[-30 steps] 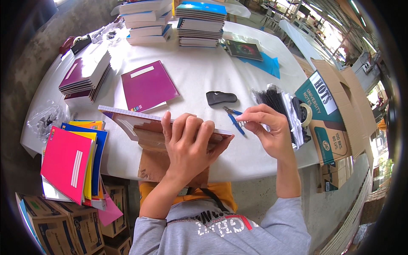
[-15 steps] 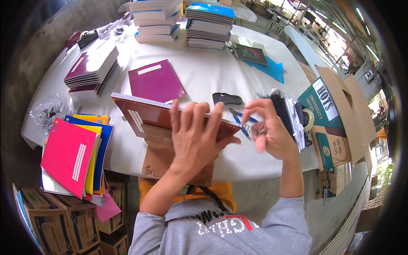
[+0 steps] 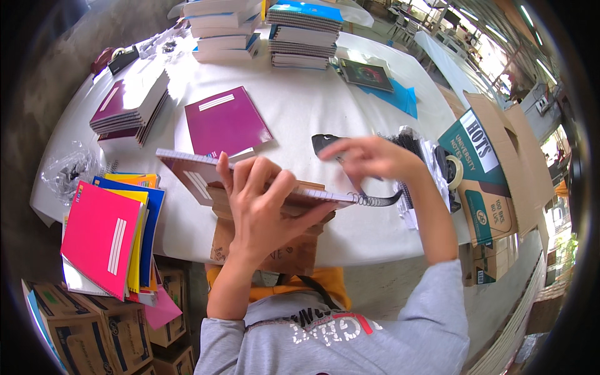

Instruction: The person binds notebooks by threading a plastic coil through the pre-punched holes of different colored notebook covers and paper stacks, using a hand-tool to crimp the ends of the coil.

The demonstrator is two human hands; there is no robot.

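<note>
A notebook (image 3: 194,178) with a dark maroon cover and white label lines stands tilted on a brown wooden block (image 3: 300,250). My left hand (image 3: 259,203) is closed round it, fingers over the top and thumb along the near edge. From the notebook's right end sticks out a black wire coil (image 3: 378,200), its tail curving upward. My right hand (image 3: 372,159) hovers just above this coil, fingers stretched and apart, smeared by motion. Behind the right hand lies a black pouch-like thing (image 3: 324,144). A purple notebook (image 3: 225,122) lies flat beyond the one I hold.
Stacked maroon notebooks (image 3: 128,106) stand at the left, with colourful notebooks (image 3: 103,234) piled nearer me. Tall book stacks (image 3: 305,37) are at the back. Black coils (image 3: 409,147), tape (image 3: 454,172) and an open carton (image 3: 484,181) stand at the right. Boxes (image 3: 75,334) sit below left.
My right hand has moved left and up, its fingers stretching out. A coil now projects further from the notebook's end. The notebook has tipped a little, and the blue-handled pliers are now mostly hidden.
</note>
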